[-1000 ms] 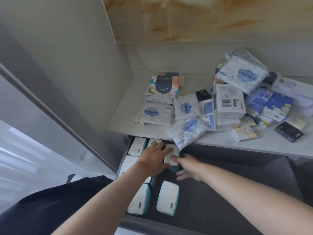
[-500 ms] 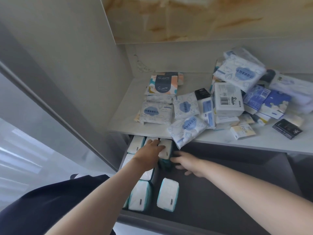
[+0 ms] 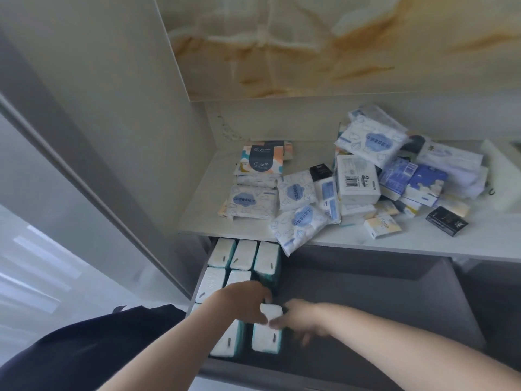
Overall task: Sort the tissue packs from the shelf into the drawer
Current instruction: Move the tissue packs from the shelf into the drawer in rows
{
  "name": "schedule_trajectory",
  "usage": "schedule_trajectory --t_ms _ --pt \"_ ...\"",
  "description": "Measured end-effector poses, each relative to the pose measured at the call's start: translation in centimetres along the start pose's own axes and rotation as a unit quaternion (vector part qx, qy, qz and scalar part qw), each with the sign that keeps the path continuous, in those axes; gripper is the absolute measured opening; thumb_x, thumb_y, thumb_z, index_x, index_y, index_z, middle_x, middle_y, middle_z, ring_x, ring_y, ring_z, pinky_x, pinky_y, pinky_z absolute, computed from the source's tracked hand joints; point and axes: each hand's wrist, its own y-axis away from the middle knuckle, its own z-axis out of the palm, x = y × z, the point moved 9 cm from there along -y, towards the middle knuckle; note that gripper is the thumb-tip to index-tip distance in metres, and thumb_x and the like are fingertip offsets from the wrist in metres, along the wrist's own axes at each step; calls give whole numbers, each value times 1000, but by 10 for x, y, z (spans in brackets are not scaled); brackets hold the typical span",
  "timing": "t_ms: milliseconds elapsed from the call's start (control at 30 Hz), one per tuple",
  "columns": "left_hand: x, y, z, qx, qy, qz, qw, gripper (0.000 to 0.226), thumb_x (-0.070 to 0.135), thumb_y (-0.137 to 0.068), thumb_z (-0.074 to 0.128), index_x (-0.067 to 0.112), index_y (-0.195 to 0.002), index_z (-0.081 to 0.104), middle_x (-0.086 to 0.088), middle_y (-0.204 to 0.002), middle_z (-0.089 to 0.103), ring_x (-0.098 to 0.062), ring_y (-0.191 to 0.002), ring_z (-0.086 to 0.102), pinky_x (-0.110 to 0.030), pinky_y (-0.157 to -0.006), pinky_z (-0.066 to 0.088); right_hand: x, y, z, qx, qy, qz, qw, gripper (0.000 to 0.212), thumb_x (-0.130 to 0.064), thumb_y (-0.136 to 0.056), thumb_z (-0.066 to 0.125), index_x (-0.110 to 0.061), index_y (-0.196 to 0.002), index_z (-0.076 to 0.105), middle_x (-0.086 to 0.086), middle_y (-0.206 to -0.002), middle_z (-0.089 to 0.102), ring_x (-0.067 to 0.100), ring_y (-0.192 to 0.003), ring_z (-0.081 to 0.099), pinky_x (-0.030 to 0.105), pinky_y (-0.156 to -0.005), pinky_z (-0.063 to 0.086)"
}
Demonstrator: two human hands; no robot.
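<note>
Held pack is low centre of frame, over the left side of the drawer, btw both hands. Only its white top shows; the rest is under fingers.

Left hand curls over its left end, gripping. Right hand is motion-blurred: it touches the pack's right edge, but can't tell if it grips. Both forearms come in from the bottom edge, palms down.

Drawer packs, white w/ teal sides, stand in rows at left: 3 at back, 2 next (one part-hidden by left hand), 2 in front. Far-left column is covered by the forearm, so the count is approx.

Shelf, above, carries a loose pile:
- 4 blue-cloud packs
- 2 black packs
- 2 stacked S.pure packs
- 1 barcode pack
- 1 yellow pack

The pile's right part overlaps too much to count.
</note>
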Motion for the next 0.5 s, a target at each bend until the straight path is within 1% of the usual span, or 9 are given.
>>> schedule_trajectory --t_ms 67,133,200,267,367,433,500 --pt "-7 3 3 -11 -6 -2 1000 66 38 -82 71 21 -141 47 -1 -141 49 -22 -128 48 -35 -102 42 -7 -2 5 19 -43 -13 999 65 -32 -98 61 -8 -150 30 14 -142 49 29 -101 62 29 -55 55" --pt "-12 3 -1 10 -4 0 1000 70 34 -80 76 22 -142 45 -1 -143 47 -22 -130 45 -33 -105 40 -11 -5 6 40 -81 -19 996 59 -28 -100 57 -7 -149 31 14 -137 49 28 -99 58 30 -57 57" --pt "-15 3 -9 49 -8 2 999 70 29 -80 78 23 -142 46 -1 -141 47 -22 -129 46 -32 -104 39 -17 -8 4 60 -111 -30 991 54 -26 -101 56 -7 -147 35 14 -136 48 30 -103 55 32 -59 58" --pt "-18 5 -20 100 -31 -1 995 69 26 -81 77 25 -142 45 0 -140 46 -21 -128 46 -34 -102 42 -24 -12 -3 72 -135 -42 987 52 -25 -100 58 -9 -145 37 13 -137 49 31 -105 54 35 -62 59" --pt "-24 9 -35 169 -76 -5 983 68 24 -84 74 27 -143 42 -1 -137 41 -22 -127 41 -37 -97 46 -31 -17 -16 74 -190 -52 978 47 -15 -99 59 -14 -142 39 9 -128 55 31 -105 58 41 -70 60" --pt "-29 11 -37 191 -78 -13 978 69 28 -85 72 27 -145 37 0 -140 33 -23 -127 38 -37 -93 48 -30 -20 -19 61 -225 -38 972 50 -6 -97 57 -16 -142 38 11 -130 56 34 -111 59 44 -74 60" --pt "-32 11 -31 184 -72 -9 980 76 40 -83 70 29 -147 30 1 -144 26 -23 -130 34 -38 -97 46 -31 -22 -17 45 -236 -32 970 55 4 -94 53 -17 -142 37 13 -130 57 38 -114 59 49 -81 60"
